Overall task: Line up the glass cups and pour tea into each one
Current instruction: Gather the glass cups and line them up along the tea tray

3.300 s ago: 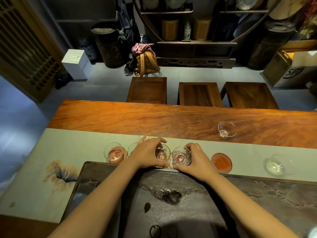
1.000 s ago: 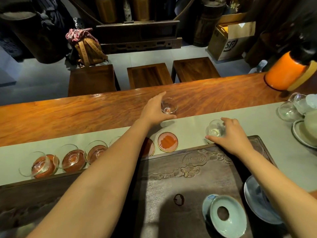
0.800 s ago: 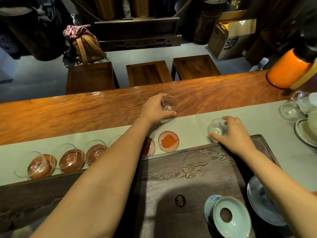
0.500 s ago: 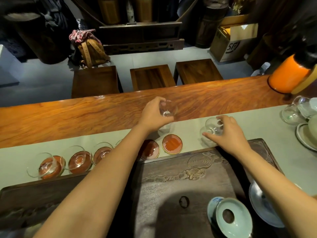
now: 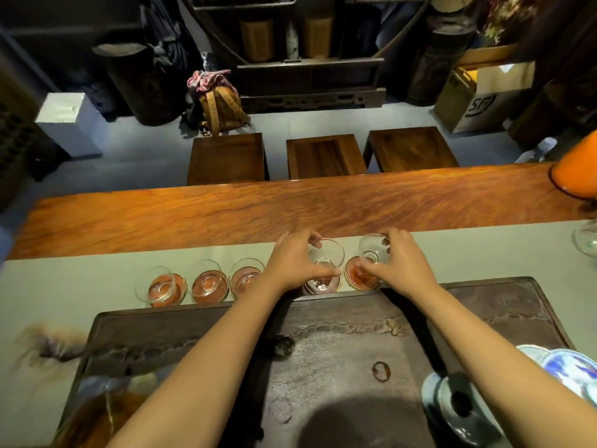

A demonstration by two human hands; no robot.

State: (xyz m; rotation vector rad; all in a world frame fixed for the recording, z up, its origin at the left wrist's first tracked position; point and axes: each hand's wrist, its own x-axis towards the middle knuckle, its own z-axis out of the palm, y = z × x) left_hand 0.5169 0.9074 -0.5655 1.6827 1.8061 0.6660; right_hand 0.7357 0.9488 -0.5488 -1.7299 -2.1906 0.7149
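Observation:
Three empty glass cups (image 5: pixel 208 279) stand in a row on red coasters along the green runner (image 5: pixel 80 286), left of my hands. My left hand (image 5: pixel 295 263) grips a fourth glass cup (image 5: pixel 324 263) set down on its red coaster (image 5: pixel 323 287). My right hand (image 5: pixel 402 263) holds a fifth glass cup (image 5: pixel 371 252), tilted and just above the last red coaster (image 5: pixel 360 279). Both held cups look empty.
A dark carved tea tray (image 5: pixel 323 367) lies just in front of the row. A blue-and-white porcelain strainer (image 5: pixel 458 405) and saucers (image 5: pixel 568 367) sit at its right. An orange vessel (image 5: pixel 578 173) and another glass (image 5: pixel 588 240) stand far right. Three wooden stools (image 5: pixel 324 155) stand beyond the table.
Both hands lifted the two stray cups and carried them back toward me to the two bare coaters' positions; the left cup now rests on its coaster, the right cup hovers over the last one.

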